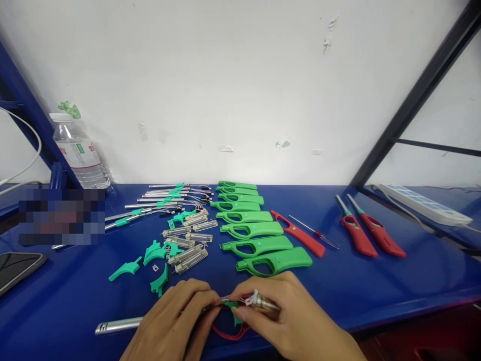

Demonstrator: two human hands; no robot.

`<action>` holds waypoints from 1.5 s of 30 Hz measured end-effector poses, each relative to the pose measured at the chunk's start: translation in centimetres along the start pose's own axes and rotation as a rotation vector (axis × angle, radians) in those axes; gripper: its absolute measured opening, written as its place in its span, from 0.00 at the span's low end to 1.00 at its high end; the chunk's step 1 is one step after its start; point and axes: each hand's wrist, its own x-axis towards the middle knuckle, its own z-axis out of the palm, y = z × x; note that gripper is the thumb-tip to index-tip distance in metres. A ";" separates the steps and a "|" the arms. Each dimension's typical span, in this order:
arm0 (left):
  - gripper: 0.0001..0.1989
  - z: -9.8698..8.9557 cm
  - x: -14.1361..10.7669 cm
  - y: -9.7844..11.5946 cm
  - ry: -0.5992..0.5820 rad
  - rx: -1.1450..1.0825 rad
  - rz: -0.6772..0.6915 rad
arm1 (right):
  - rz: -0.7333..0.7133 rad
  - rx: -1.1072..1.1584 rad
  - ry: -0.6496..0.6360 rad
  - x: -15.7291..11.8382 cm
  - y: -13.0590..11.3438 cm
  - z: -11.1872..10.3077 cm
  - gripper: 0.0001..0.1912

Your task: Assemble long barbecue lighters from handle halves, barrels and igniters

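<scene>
Near the table's front edge, my left hand (180,316) pinches the inner end of a metal lighter tube (118,325), which points left. My right hand (287,313) is closed around a clear fuel cartridge (265,303) and touches a teal trigger (236,313). Between the hands shows part of a red lighter shell (229,335), its far side hidden by my right hand. Beyond them lie loose teal triggers (160,281), clear cartridges (191,259) and a column of green lighter shells (278,260).
Metal tubes with wires (165,204) lie at the back left, near a water bottle (80,155) and a phone (17,268). To the right are a red shell half (306,239), a screwdriver (319,234), two red lighters (361,238) and a power strip (426,204).
</scene>
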 end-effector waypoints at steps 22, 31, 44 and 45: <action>0.10 0.6 -1.1 -0.4 -0.212 0.011 -0.016 | -0.003 -0.022 -0.003 0.2 -0.2 0.0 0.06; 0.14 0.1 0.2 0.1 -0.105 0.016 0.034 | 0.005 -0.032 -0.010 0.2 -0.3 -0.2 0.06; 0.13 0.6 -1.1 -0.6 -0.186 -0.009 0.006 | -0.007 -0.033 0.001 0.2 -0.3 -0.1 0.06; 0.13 0.6 -1.2 -0.6 -0.189 -0.009 0.006 | -0.007 -0.032 0.001 0.2 -0.3 -0.1 0.05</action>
